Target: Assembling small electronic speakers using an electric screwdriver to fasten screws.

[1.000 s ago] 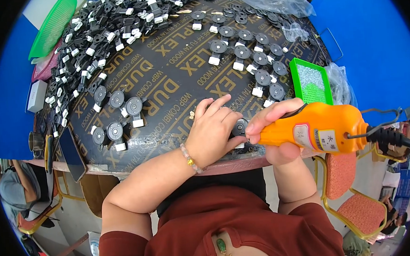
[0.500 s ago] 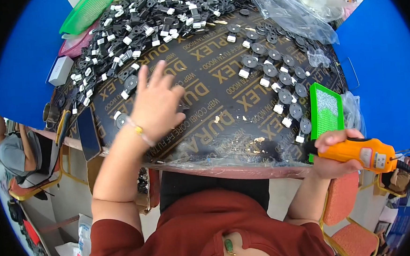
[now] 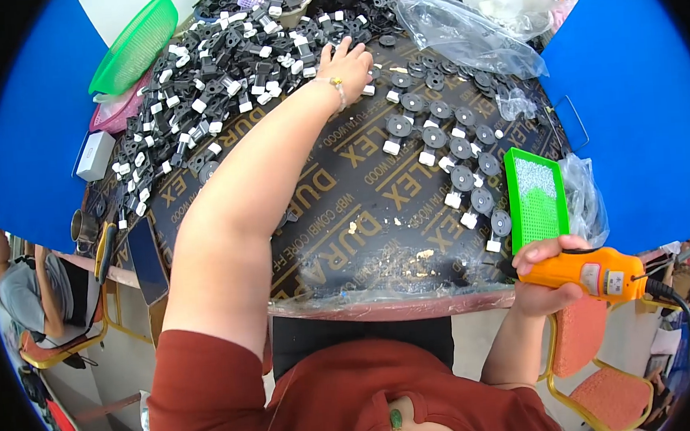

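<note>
My left hand [image 3: 346,72] stretches far across the table to the right edge of a big heap of black plastic parts with white ends [image 3: 245,63]. Its fingers are apart, and no held part shows in them. My right hand [image 3: 541,300], at the near right edge, is closed around an orange electric screwdriver [image 3: 593,274] with a black cord. The screwdriver's dark tip points left. Beyond it, several black round-wheeled parts with white ends [image 3: 434,137] lie in slanting rows. Beside these rows is a green tray [image 3: 514,197] holding many small silvery pieces.
A clear plastic bag [image 3: 468,38] lies at the far right, near loose black discs [image 3: 483,81]. Along the left stand a green basket [image 3: 133,47], a white box [image 3: 96,156], a yellow-handled tool [image 3: 105,251] and a dark phone [image 3: 148,263]. Blue panels [image 3: 623,111] flank the table.
My left hand has moved forward and right, from over the table's left middle to the heap's edge. My right hand keeps hold of the screwdriver, and the view has shifted slightly.
</note>
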The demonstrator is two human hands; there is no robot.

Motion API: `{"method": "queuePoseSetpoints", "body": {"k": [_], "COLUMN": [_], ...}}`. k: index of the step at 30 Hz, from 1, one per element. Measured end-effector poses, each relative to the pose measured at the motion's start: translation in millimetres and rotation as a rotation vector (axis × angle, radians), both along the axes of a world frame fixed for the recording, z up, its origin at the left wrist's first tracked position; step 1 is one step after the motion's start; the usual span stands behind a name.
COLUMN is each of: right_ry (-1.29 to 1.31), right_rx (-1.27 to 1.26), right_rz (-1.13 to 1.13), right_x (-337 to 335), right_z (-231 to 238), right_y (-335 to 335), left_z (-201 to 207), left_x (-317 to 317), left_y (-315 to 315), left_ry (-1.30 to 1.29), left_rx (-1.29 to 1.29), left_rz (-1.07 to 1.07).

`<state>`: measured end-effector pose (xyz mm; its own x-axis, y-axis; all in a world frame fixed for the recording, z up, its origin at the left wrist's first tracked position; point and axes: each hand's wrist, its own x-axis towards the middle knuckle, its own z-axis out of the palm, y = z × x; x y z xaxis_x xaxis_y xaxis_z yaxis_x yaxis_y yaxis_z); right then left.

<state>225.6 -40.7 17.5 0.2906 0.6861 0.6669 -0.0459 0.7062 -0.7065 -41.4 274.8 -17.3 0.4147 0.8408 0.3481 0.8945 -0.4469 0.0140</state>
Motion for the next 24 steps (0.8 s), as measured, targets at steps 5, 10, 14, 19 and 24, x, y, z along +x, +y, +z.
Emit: {"method": "queuePoseSetpoints", "body": {"k": [5,10,14,19,24], "right_ry": [0.006,-0.015,-0.025,0.016,-0.049], "right_rx": [-0.026,-0.004,0.035,-0.021,0.052], "right_rz": [-0.097,-0.1,-0.113,-0.173,-0.358], "right_x": [18,29,39,59,89], "right_z": [-2,-5,-2,5,18], "right_y": [-3,0,-3,-5,18], "left_z": [2,23,78,78,47], "left_x": [2,-27,-30,3,30], "left_y": [18,-6,-97,-224,-276], "left_ry": [-0.009,-0.003,-0.284,-0.275,-0.305], "left_rx": [-0.137,-0.046,-0.162,-0.253,-0.277], "left_rz": [-0.158,-0.169,-0.215,-0.493,-0.432]}}
